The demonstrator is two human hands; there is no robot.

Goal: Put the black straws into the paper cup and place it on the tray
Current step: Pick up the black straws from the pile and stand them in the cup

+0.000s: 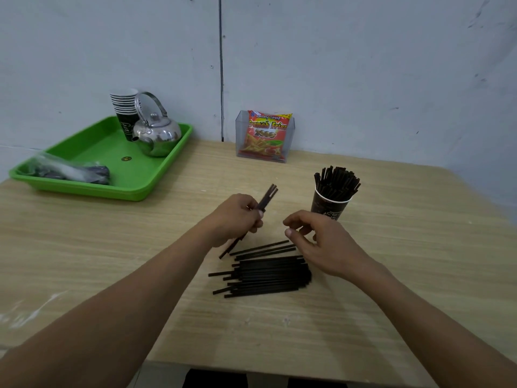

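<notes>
A pile of black straws lies on the wooden table in front of me. My left hand grips a small bunch of black straws, tilted up to the right. My right hand hovers above the pile's right end with fingers curled and nothing visibly held. A dark paper cup, stuffed with many upright black straws, stands just behind my right hand. The green tray sits at the far left of the table.
On the tray stand a metal teapot, a stack of paper cups and a plastic bag of dark items. A clear holder with a snack packet stands against the wall. The table's front edge is near me.
</notes>
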